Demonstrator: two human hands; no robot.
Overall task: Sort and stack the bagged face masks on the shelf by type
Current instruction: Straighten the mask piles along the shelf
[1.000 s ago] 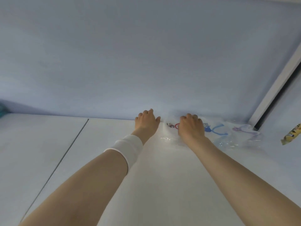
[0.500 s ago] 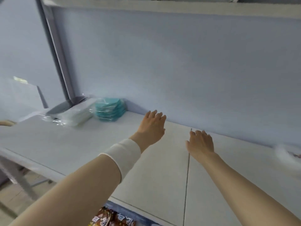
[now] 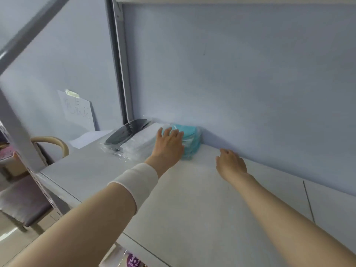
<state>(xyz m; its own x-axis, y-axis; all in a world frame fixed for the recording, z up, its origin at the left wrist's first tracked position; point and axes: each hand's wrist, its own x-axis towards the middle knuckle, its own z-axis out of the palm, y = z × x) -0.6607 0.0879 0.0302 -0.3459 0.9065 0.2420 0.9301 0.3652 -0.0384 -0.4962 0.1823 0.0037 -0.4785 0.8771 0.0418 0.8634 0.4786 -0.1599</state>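
My left hand lies spread on the teal bagged masks — soft, slippery; right hand spread, empty — I would grip the stack's sides.

Two bare forearms come into the picture from the bottom edge. The left hand has no ring and no glove. On the left arm, just behind the wrist, there is a white band of soft, smooth cloth; it goes all around the arm like a cuff and has a thin, clean edge on the elbow side. The right hand also wears nothing, and the right forearm is uncovered along its whole visible length. No watch or bracelet shows on either arm.
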